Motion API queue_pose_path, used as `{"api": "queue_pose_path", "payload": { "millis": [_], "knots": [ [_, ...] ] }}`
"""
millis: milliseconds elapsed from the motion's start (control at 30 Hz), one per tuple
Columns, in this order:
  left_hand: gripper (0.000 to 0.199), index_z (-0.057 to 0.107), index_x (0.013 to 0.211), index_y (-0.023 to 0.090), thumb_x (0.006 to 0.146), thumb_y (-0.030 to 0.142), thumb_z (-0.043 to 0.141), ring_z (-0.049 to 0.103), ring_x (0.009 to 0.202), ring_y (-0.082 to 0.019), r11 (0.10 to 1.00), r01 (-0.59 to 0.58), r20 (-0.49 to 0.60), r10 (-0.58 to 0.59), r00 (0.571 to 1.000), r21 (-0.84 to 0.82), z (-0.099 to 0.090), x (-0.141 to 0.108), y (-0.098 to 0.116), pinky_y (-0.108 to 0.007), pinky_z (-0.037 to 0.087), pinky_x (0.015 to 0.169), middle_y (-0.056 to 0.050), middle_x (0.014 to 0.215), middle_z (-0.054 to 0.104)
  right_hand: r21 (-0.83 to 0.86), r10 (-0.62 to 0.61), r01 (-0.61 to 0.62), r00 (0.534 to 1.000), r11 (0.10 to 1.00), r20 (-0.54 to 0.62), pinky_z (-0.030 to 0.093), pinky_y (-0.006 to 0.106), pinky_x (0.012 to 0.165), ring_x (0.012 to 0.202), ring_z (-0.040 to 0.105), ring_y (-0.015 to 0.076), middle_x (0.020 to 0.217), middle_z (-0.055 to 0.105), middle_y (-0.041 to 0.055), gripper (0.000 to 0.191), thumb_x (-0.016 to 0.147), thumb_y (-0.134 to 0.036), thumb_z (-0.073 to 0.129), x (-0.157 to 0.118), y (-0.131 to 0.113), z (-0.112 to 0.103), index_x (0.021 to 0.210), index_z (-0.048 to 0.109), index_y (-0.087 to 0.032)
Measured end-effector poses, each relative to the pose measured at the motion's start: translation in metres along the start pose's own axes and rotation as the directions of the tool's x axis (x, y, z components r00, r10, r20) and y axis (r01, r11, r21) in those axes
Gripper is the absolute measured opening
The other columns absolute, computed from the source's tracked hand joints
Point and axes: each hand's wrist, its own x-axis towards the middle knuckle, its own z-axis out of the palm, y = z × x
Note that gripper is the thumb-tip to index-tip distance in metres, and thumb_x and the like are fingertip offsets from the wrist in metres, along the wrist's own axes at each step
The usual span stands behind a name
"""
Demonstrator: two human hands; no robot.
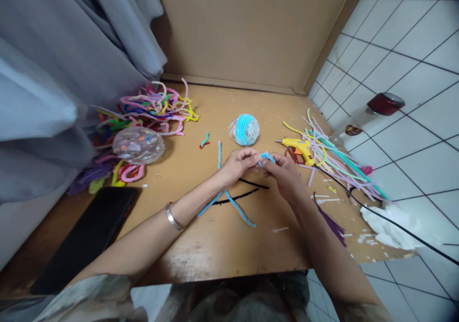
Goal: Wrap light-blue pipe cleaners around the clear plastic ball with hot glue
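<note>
Between the fingertips of both hands is a short, bent light-blue pipe cleaner (266, 157). My left hand (241, 165) pinches its left end, and my right hand (283, 170) grips it from the right. Just beyond them sits a clear ball with blue pipe cleaner wound round it (245, 129). Under my left forearm lie loose blue pipe cleaners (241, 209), partly hidden by the wrist. Black pipe cleaner pieces (247, 194) rest on the table close below the hands. A small red and teal twisted piece (204, 141) lies farther left.
A yellow glue gun (299, 150) lies to the right, its black cord (387, 222) trailing off. Pastel pipe cleaners (344, 164) and white tissue (394, 225) are beyond it. On the left are a colourful pipe cleaner heap (154, 103), a speckled clear ball (138, 146) and a black phone-like slab (89, 236).
</note>
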Motion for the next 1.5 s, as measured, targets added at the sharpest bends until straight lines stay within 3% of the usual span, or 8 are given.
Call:
{"api": "queue_pose_path", "payload": {
  "millis": [200,367,500,633,800,1067,1333,1500],
  "knots": [
    [0.028,0.057,0.066,0.014,0.066,0.036,0.075,0.049,0.06,-0.008,0.998,0.067,0.042,-0.068,0.997,0.013,0.001,-0.001,-0.003,-0.022,0.041,0.06,0.002,0.065,0.055,-0.407,-0.339,0.22,0.908,0.886,-0.245,0.034,0.026,0.055,0.055,0.041,0.0116,0.057,0.051,-0.0034,0.008,0.063,-0.024,0.059,0.003,0.008,0.003,0.057,0.055,-0.02],
    [0.028,0.057,0.069,0.015,0.067,0.037,0.074,0.048,0.059,-0.008,0.999,0.027,0.018,-0.028,0.999,0.018,0.001,-0.002,-0.002,-0.021,0.038,0.058,0.002,0.065,0.055,-0.559,-0.491,0.299,0.84,0.774,-0.231,0.037,0.029,0.059,0.058,0.044,0.0139,0.061,0.052,-0.0014,0.008,0.067,-0.021,0.058,0.005,0.008,-0.001,0.06,0.053,-0.022],
    [0.035,0.055,0.076,0.017,0.072,0.049,0.07,0.046,0.058,-0.008,0.992,-0.084,-0.003,0.085,0.996,0.095,-0.005,0.0,-0.001,-0.022,0.037,0.058,0.003,0.064,0.053,-0.449,-0.533,0.436,0.839,0.78,-0.112,0.041,0.03,0.065,0.066,0.05,0.0159,0.065,0.054,-0.0004,0.019,0.08,-0.033,0.061,0.002,0.0,-0.008,0.065,0.056,-0.023],
    [0.037,0.054,0.077,0.017,0.079,0.053,0.063,0.043,0.056,-0.008,0.944,-0.159,0.042,0.153,0.987,0.29,-0.012,0.004,-0.004,-0.022,0.034,0.056,0.004,0.063,0.05,-0.39,-0.565,0.468,0.804,0.793,-0.184,0.043,0.034,0.082,0.093,0.056,0.0204,0.093,0.062,0.0047,0.016,0.085,-0.036,0.057,0.003,-0.004,-0.016,0.088,0.065,-0.023],
    [0.038,0.054,0.077,0.017,0.08,0.054,0.061,0.039,0.054,-0.008,0.924,-0.163,0.063,0.15,0.987,0.346,-0.013,0.003,-0.004,-0.022,0.029,0.053,0.004,0.062,0.045,-0.348,-0.371,0.373,0.926,0.86,0.074,0.04,0.03,0.064,0.067,0.053,0.0164,0.069,0.06,0.0014,0.023,0.086,-0.034,0.055,0.007,0.001,-0.016,0.069,0.063,-0.021],
    [0.033,0.052,0.079,0.017,0.077,0.046,0.069,0.041,0.058,-0.008,0.883,-0.197,0.079,0.18,0.98,0.426,-0.009,0.0,-0.009,-0.02,0.031,0.055,0.004,0.066,0.047,-0.585,-0.525,0.375,0.844,0.719,-0.105,0.033,0.029,0.058,0.058,0.043,0.0137,0.059,0.05,-0.001,0.022,0.079,-0.025,0.056,-0.001,-0.001,-0.001,0.058,0.051,-0.022],
    [0.026,0.055,0.069,0.016,0.079,0.037,0.068,0.05,0.066,-0.011,0.756,-0.377,0.095,0.39,0.916,0.535,-0.005,-0.004,-0.006,-0.024,0.041,0.064,0.001,0.068,0.055,-0.068,-0.127,0.115,0.965,0.991,-0.23,0.03,0.025,0.044,0.044,0.035,0.0095,0.046,0.041,-0.0061,0.027,0.074,-0.033,0.059,0.002,0.006,0.002,0.055,0.043,-0.023],
    [0.028,0.055,0.071,0.017,0.076,0.039,0.072,0.059,0.072,-0.013,0.846,-0.355,-0.063,0.412,0.909,0.398,-0.005,0.0,-0.007,-0.027,0.048,0.071,-0.001,0.074,0.062,0.391,0.105,-0.077,0.993,0.917,-0.052,0.031,0.023,0.041,0.04,0.03,0.0061,0.046,0.036,-0.0079,0.033,0.066,-0.035,0.069,0.009,0.003,-0.003,0.052,0.042,-0.022]
  ]
}}
